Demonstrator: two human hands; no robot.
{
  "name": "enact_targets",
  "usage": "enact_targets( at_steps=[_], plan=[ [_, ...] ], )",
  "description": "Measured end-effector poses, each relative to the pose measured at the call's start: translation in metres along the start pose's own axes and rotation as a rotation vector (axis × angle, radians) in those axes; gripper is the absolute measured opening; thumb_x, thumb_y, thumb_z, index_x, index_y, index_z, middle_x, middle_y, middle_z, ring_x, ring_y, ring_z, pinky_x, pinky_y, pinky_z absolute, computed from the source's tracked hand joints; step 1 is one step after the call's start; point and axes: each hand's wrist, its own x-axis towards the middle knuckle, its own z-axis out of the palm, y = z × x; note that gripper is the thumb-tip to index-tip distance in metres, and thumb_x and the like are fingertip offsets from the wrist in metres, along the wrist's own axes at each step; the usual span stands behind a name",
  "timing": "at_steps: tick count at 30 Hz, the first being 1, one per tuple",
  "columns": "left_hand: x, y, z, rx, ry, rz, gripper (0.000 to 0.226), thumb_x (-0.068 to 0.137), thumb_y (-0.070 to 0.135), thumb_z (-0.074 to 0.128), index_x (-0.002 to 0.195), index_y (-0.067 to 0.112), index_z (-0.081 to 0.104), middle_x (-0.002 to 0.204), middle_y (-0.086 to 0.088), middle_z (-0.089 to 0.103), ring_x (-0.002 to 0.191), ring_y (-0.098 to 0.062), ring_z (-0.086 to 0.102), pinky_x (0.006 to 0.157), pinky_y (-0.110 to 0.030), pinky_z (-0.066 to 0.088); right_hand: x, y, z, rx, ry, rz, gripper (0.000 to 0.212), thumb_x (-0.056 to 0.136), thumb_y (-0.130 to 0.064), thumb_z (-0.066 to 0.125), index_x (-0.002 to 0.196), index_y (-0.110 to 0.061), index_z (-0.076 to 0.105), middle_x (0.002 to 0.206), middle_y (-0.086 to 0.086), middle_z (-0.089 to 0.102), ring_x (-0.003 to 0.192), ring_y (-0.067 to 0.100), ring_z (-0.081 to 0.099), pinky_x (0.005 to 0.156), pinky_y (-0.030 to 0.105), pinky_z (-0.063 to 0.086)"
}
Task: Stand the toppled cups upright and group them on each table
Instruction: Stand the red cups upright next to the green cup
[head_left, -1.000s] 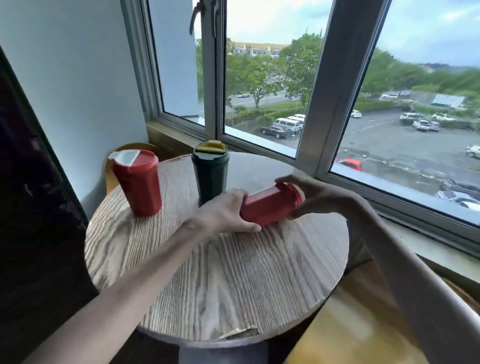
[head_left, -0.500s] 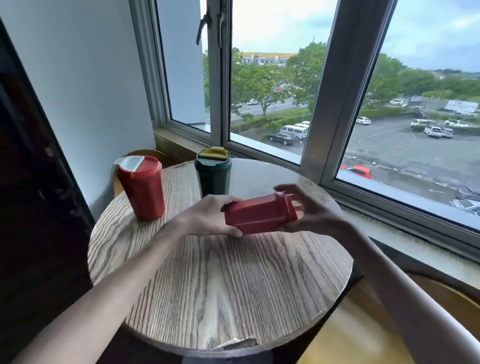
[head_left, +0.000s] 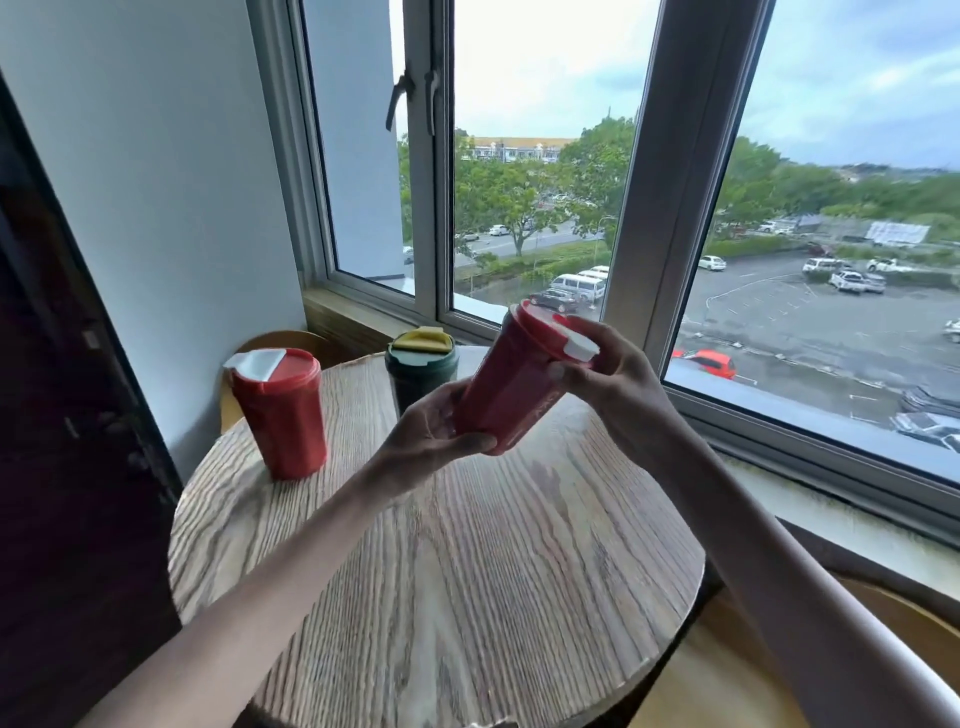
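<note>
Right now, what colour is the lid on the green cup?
Yellow lid on the green cup, best in head view.

both hands on one red cup (head_left: 511, 384), lifted clear of the round wooden table (head_left: 467, 561), tilted with lid end up toward the window (head_left: 545, 171). left hand (head_left: 431, 434) grips the base, right hand (head_left: 610, 374) curls round the lid end, thumb by the white flap. second red cup (head_left: 280, 413) upright far left, green cup with yellow lid (head_left: 422, 364) upright behind the hands
</note>
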Motion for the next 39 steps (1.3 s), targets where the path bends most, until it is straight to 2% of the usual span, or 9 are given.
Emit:
enact_targets(
  at_steps=[5,8,11,17,20,25,30,35,39],
  plan=[
    [0.0,-0.004,0.002,0.148,-0.076,-0.033,0.055,0.071,0.018,0.078,0.121,0.018,0.056,0.12,-0.003,0.066,0.118,-0.012,0.059,0.097,-0.028,0.048,-0.009,0.013,0.001,-0.008,0.032,0.007,0.09,0.039,-0.038,0.094,0.119,-0.016,0.06,0.115,0.005,0.068,0.109,0.018,0.062,0.085,0.026,0.05],
    [0.001,-0.007,0.004,0.261,-0.09,-0.063,0.05,0.073,0.02,0.08,0.119,0.021,0.06,0.12,0.004,0.066,0.117,-0.007,0.057,0.101,-0.037,0.045,-0.013,0.019,0.002,-0.031,0.033,0.015,0.085,0.039,-0.036,0.094,0.116,-0.02,0.061,0.115,0.004,0.068,0.11,0.019,0.062,0.086,0.027,0.05],
    [-0.002,-0.013,0.007,0.321,-0.064,-0.068,0.052,0.07,0.019,0.083,0.117,0.022,0.061,0.114,0.008,0.067,0.11,-0.004,0.06,0.098,-0.04,0.049,-0.019,0.024,0.003,-0.071,0.012,0.035,0.093,0.041,-0.03,0.093,0.125,-0.013,0.056,0.119,0.008,0.066,0.112,0.022,0.061,0.09,0.03,0.05],
    [-0.007,-0.029,0.013,0.293,-0.085,-0.142,0.071,0.057,0.03,0.088,0.12,0.012,0.059,0.113,0.001,0.069,0.109,-0.009,0.063,0.095,-0.04,0.052,-0.03,0.04,0.003,-0.131,0.009,0.066,0.084,0.051,-0.012,0.087,0.128,-0.01,0.053,0.119,0.008,0.065,0.108,0.018,0.063,0.089,0.027,0.051],
    [-0.009,-0.032,0.016,0.302,-0.09,-0.159,0.072,0.059,0.03,0.088,0.122,0.012,0.058,0.116,0.001,0.068,0.11,-0.008,0.063,0.097,-0.037,0.05,-0.034,0.042,0.003,-0.155,0.012,0.072,0.089,0.048,-0.022,0.088,0.129,-0.011,0.052,0.12,0.005,0.064,0.11,0.017,0.062,0.094,0.028,0.051],
    [-0.014,-0.029,0.018,0.378,-0.056,-0.166,0.066,0.061,0.032,0.088,0.12,0.018,0.06,0.109,0.005,0.069,0.097,-0.007,0.066,0.082,-0.026,0.055,-0.037,0.043,0.005,-0.156,0.0,0.076,0.087,0.057,-0.015,0.087,0.133,-0.01,0.046,0.125,0.005,0.06,0.113,0.01,0.059,0.09,0.022,0.048],
    [-0.031,-0.021,0.008,0.473,-0.013,-0.2,0.05,0.073,0.036,0.079,0.116,0.019,0.061,0.1,0.004,0.069,0.089,-0.008,0.067,0.075,-0.017,0.054,-0.043,0.054,0.013,-0.155,0.047,0.087,0.092,0.058,-0.032,0.088,0.135,-0.015,0.041,0.126,0.002,0.06,0.117,0.01,0.057,0.092,0.023,0.048],
    [-0.061,-0.017,-0.022,0.526,0.387,-0.104,0.038,0.074,0.041,0.076,0.106,0.026,0.061,0.096,0.008,0.061,0.083,-0.007,0.059,0.071,-0.019,0.05,-0.058,0.073,0.031,-0.233,0.11,0.072,0.091,0.06,-0.026,0.08,0.136,-0.016,0.031,0.122,0.004,0.055,0.107,0.001,0.055,0.082,0.013,0.048],
    [-0.074,-0.024,-0.052,0.439,0.826,-0.117,0.055,0.062,0.041,0.069,0.109,0.017,0.057,0.106,-0.003,0.05,0.093,-0.015,0.049,0.071,-0.022,0.04,-0.061,0.088,0.039,-0.247,0.153,0.091,0.084,0.064,-0.023,0.086,0.129,-0.022,0.032,0.117,0.004,0.057,0.106,0.021,0.06,0.085,0.033,0.053]
  ],
)
